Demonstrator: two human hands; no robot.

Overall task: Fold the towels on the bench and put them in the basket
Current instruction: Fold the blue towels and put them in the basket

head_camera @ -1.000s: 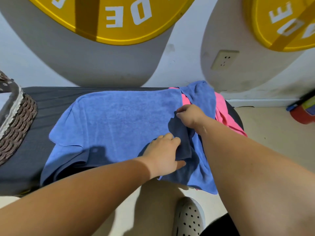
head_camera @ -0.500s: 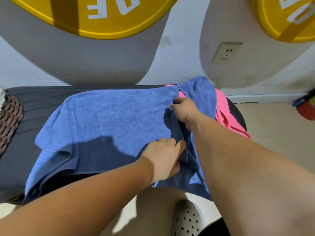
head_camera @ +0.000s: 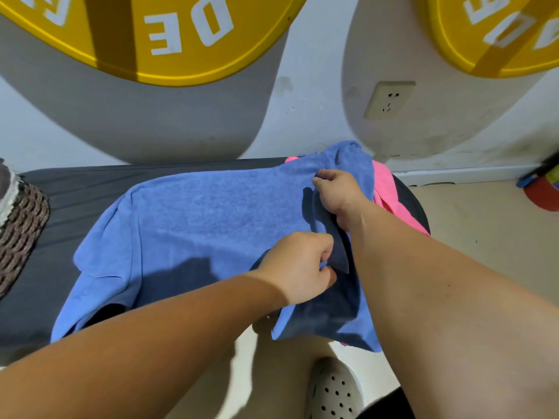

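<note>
Behind the bench (head_camera: 75, 182) a yellow disc (head_camera: 169, 31) reads "DE"; left hand (head_camera: 299, 264) and right hand (head_camera: 338, 192) each pinch a fold of the blue towel (head_camera: 196, 219).

L hand (head_camera: 298, 267): 1 s ago fingers lay loosely over fold, thumb under. Now curled tight, knuckles up, pinching blue towel (head_camera: 196, 222) fold betw. thumb + fingers. R hand (head_camera: 338, 192): crept slightly up fold toward far hem. Dark fold betw. hands narrower, pulled into tauter ridge. Head cam shifted right: basket (head_camera: 21, 231) less in view vs. 1 s ago.
</note>
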